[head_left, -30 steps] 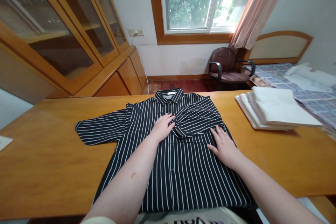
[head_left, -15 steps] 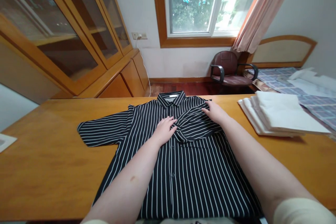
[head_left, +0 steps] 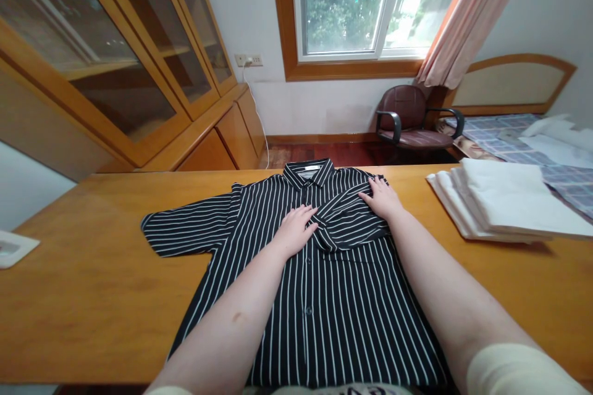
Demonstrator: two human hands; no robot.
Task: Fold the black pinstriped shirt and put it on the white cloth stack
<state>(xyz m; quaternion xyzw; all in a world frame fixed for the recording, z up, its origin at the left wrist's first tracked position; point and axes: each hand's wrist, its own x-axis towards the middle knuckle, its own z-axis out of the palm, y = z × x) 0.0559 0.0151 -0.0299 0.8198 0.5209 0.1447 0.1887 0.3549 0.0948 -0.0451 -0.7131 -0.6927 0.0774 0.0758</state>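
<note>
A black shirt with white stripes (head_left: 343, 308) lies front up on the wooden table, its collar toward the far edge. Its left-hand sleeve (head_left: 189, 225) stretches out flat to the side, while the right-hand sleeve (head_left: 356, 219) is folded inward over the chest. My left hand (head_left: 295, 231) rests flat on the shirt front beside the cuff of the folded sleeve, fingers extended. At the shoulder end of that fold lies my right hand (head_left: 383, 199), its fingers spread on the cloth. Neither hand grips anything.
A stack of folded white cloth or sheets (head_left: 500, 203) sits on the right of the wooden table (head_left: 83, 296). A white object (head_left: 16, 250) is at the left edge. Beyond stand a glass-door cabinet (head_left: 180, 105), an office chair (head_left: 410, 117) and a bed (head_left: 500, 129).
My right hand has spread flatter over the folded sleeve near the shoulder. My left hand stays about where it was on the shirt. The whole view has shifted slightly.
</note>
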